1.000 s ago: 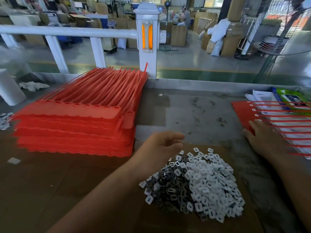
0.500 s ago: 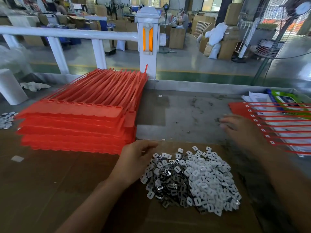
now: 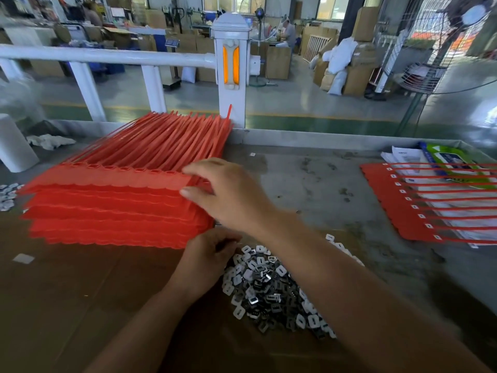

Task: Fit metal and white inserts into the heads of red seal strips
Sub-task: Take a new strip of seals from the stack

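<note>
A tall stack of red seal strip sheets (image 3: 113, 211) lies at the left, tails pointing away from me. My right hand (image 3: 231, 197) reaches across to the stack's right end and pinches the top sheet's head band between fingers and thumb. A pile of white and metal inserts (image 3: 269, 286) sits on the brown cardboard (image 3: 80, 305) in front of me. My left hand (image 3: 207, 262) rests at the pile's left edge, fingers curled in around inserts; what lies inside the fingers is mostly hidden. My right forearm crosses over the pile's right part.
A red strip sheet with white inserts in its heads (image 3: 398, 208) lies at the right on papers, beside a green packet (image 3: 451, 160). A white rail post (image 3: 231, 76) stands behind the stack. A white roll (image 3: 13, 146) and a few inserts (image 3: 6, 196) sit far left.
My right hand left the sheet at the right and swung left across the table to the stack's top sheet. My left hand slid to the pile's left edge and curled.
</note>
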`<state>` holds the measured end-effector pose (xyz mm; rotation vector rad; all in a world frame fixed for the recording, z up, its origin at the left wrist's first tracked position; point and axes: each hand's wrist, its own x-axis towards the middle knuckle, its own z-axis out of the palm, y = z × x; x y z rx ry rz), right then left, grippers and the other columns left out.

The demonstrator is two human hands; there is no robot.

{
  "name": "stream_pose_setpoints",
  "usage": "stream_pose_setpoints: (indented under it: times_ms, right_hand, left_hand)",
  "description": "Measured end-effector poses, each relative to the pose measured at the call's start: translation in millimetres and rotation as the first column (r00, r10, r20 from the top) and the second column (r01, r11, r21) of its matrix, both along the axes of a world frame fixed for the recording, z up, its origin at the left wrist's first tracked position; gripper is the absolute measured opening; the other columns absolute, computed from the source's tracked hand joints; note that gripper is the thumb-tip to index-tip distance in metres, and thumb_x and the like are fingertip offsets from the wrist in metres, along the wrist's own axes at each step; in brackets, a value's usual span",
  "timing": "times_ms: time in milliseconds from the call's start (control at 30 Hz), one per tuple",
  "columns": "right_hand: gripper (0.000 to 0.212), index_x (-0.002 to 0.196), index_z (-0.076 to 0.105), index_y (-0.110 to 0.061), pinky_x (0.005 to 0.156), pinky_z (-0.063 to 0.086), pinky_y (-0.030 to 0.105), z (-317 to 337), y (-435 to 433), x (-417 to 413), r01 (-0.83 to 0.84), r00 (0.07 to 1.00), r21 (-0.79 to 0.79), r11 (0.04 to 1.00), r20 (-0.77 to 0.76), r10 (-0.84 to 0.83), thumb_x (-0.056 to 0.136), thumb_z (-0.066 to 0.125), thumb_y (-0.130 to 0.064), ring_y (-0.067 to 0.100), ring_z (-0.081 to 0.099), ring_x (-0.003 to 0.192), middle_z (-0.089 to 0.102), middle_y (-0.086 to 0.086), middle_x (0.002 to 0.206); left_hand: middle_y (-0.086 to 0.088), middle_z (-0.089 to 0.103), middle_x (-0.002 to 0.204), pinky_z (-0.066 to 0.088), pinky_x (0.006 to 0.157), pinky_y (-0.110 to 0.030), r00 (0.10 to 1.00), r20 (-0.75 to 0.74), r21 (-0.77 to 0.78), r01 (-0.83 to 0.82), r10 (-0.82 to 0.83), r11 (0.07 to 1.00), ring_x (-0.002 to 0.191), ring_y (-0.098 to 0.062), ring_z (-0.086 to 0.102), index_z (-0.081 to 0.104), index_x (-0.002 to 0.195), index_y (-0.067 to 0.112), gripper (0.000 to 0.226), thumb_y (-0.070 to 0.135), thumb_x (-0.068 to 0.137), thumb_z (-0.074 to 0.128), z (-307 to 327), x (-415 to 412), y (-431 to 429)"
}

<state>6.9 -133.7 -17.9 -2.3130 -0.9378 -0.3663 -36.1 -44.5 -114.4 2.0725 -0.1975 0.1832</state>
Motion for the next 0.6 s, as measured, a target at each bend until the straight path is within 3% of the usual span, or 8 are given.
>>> stream_pose_setpoints:
  times_ms: [133,267,433,600]
  right_hand:
    - [0.063,0.140,0.037,-0.013,0.108,0.025,0.035,-2,32,6,-0.030,0.988,-0.093,0.995,-0.154,0.015,0.088,0.056,-0.043,0.019,0.029,0.136,0.034,0.005,0.148]
    - [0.036,0.122,0.059,-0.007,0.097,0.037,0.032,-5,39,14,-0.028,0.968,-0.035,0.999,-0.252,0.018,0.093,0.053,-0.027,0.023,0.051,0.118,0.058,0.008,0.127]
    - [0.049,0.130,0.051,-0.009,0.102,0.032,0.031,-10,38,16,-0.017,0.961,-0.059,0.998,-0.278,0.000,0.089,0.059,-0.034,0.021,0.043,0.127,0.049,0.007,0.137]
    - [0.030,0.113,0.065,-0.006,0.093,0.041,0.031,-9,36,22,0.022,0.962,0.024,0.999,-0.274,-0.015,0.092,0.055,-0.024,0.021,0.055,0.110,0.064,0.008,0.117]
  left_hand:
    - [0.011,0.069,0.077,0.042,0.059,-0.008,1.000,-0.013,-0.036,0.025,-0.026,0.999,0.070,0.006,0.062,0.067,0.080,0.027,0.027,0.003,0.087,0.058,1,-2,1]
    - [0.002,0.071,0.086,0.051,0.075,-0.029,0.998,0.021,-0.061,0.053,-0.052,0.997,0.083,-0.011,0.066,0.069,0.087,0.013,0.016,0.002,0.087,0.059,1,-2,1]
    - [0.002,0.071,0.087,0.051,0.074,-0.025,0.996,0.050,-0.046,0.077,-0.074,0.996,0.083,-0.008,0.065,0.070,0.090,0.011,0.014,0.003,0.087,0.058,1,-1,1]
    - [0.006,0.071,0.088,0.047,0.071,-0.014,0.992,0.076,-0.065,0.108,-0.103,0.992,0.083,-0.003,0.064,0.070,0.091,0.015,0.020,0.001,0.088,0.056,3,-3,0]
